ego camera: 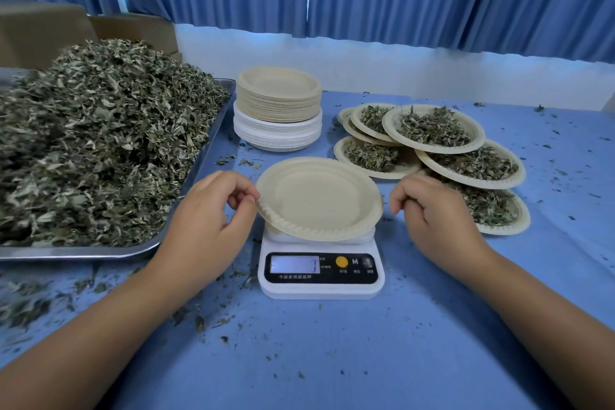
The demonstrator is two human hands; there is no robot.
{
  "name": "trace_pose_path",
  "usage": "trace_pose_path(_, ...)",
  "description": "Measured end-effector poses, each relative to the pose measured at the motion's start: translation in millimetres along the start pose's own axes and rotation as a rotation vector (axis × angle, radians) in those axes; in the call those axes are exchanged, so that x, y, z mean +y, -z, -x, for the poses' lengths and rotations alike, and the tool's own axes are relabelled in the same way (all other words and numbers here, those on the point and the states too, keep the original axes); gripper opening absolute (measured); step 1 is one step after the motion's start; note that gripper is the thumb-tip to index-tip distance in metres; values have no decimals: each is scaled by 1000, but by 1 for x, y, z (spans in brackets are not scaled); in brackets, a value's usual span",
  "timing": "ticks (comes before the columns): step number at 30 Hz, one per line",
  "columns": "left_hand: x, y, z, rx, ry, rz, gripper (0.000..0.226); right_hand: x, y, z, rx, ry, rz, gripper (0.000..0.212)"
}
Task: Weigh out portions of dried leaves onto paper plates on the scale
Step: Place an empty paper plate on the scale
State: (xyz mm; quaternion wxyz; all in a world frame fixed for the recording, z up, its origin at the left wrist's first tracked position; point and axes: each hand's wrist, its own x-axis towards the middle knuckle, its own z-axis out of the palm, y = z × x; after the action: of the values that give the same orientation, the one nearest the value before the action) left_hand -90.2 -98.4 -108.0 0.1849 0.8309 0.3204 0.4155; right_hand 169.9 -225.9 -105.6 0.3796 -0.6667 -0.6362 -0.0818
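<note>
An empty beige paper plate (pixel 317 198) lies on the white digital scale (pixel 321 268) at the table's middle, tilted slightly toward me. My left hand (pixel 208 220) pinches the plate's left rim between thumb and fingertips. My right hand (pixel 432 213) hovers just right of the plate with fingers curled, a small gap away from the rim, holding nothing. A big heap of dried leaves (pixel 93 143) fills a metal tray (pixel 206 156) on the left.
A tall stack of empty paper plates (pixel 279 106) stands behind the scale. Several leaf-filled plates (pixel 432 130) overlap at the right, close to my right hand. Leaf crumbs dot the blue tablecloth (pixel 332 359). Cardboard boxes (pixel 40 30) sit behind the tray.
</note>
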Motion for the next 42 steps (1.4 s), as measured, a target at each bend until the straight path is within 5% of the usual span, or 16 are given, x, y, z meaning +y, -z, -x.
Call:
trace_pose_path(10,2,-1,0,-36,72,30,12,2,3,3,-60,-103,-106,54)
trace_pose_path(20,-5,-2,0,-174,163,-107,16,-7,12,12,-359,127,-235,49)
trace_pose_path(27,-8,-4,1,-336,189,-205,20,-8,10,18,-390,165,-232,50)
trace_pose_path(42,-7,-6,1,-320,175,-209,18,3,11,14,-490,80,-282,66)
